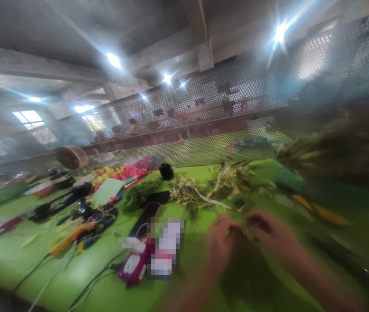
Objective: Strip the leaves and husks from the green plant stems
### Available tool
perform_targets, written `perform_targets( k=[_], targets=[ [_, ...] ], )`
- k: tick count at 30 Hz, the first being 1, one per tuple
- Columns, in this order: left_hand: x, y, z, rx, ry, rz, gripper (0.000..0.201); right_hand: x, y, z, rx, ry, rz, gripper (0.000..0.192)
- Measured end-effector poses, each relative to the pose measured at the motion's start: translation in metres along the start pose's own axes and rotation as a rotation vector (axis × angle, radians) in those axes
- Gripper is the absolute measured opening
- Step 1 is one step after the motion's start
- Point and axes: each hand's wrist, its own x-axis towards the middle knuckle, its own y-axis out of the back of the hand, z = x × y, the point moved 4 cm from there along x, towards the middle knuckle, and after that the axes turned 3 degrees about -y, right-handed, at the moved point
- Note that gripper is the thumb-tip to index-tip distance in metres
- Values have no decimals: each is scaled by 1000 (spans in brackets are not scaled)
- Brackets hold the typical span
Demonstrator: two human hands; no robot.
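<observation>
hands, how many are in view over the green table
2. The left hand and the right hand are close together above the green table, both at a blurred bit of green plant stuff. No other person's hands show; blur could hide some.

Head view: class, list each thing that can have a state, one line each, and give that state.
Left hand: curled, fingers pinched on green stems; blurred.
Right hand: curled, meeting the left over the stems; blurred.
Phone: flat on the green table, screen dark.
Pink pouch: lying on its side.
Leaf pile: loose, scattered.
Pink and yellow flowers: heaped.
Cables: trailing across the table.
</observation>
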Motion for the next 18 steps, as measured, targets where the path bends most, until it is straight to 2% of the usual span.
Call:
perform_targets(
  k=[3, 7, 10, 15, 18],
  targets=[
    [0, 0, -1, 2, -3, 12, 12, 2, -3, 0, -46, 10, -18, 24],
    [-1, 0, -2, 24, -2, 21, 11, 3, -7, 3, -88, 40, -60, 15],
    [0, 1, -3, 39, 12, 22, 10, 3, -6, 3, -106, 34, -40, 14],
    [0, 1, -7, 100, 38, 36, 16, -2, -12, 3, -167, 22, -69, 15],
    [0, 1, -8, 124, 59, 20, 20, -3, -18, 11, -172, 12, -78, 13]
  ],
)
